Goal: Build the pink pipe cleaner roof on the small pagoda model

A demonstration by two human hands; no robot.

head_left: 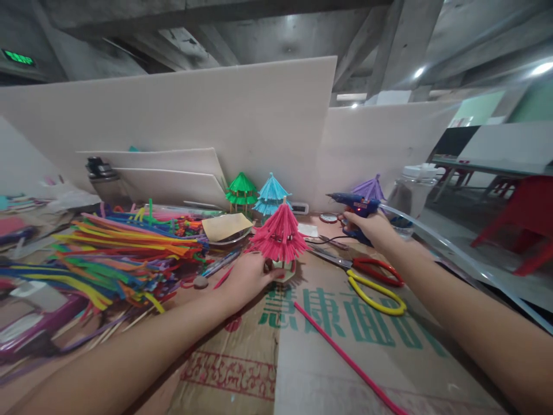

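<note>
My left hand (254, 275) grips the pale base of a small pink tiered pavilion model (283, 233), which stands upright on the cardboard. Its roof is made of fuzzy pipe cleaners. Out to the right, my right hand (365, 223) is wrapped round a blue hot glue gun (354, 203); the nozzle points left, and a clear glue stick (406, 219) trails from its rear. A loose pink pipe cleaner (345, 354) lies on the cardboard in front. Scissors (375, 285) with red and yellow handles rest between my arms.
Piles of coloured pipe cleaners (125, 248) cover the left side. Behind stand green (242, 190), blue (271, 193) and purple (369, 187) models. White boards (259, 115) wall the back. A clear jar (410, 193) stands at right, a dark-lidded bottle (106, 178) at left.
</note>
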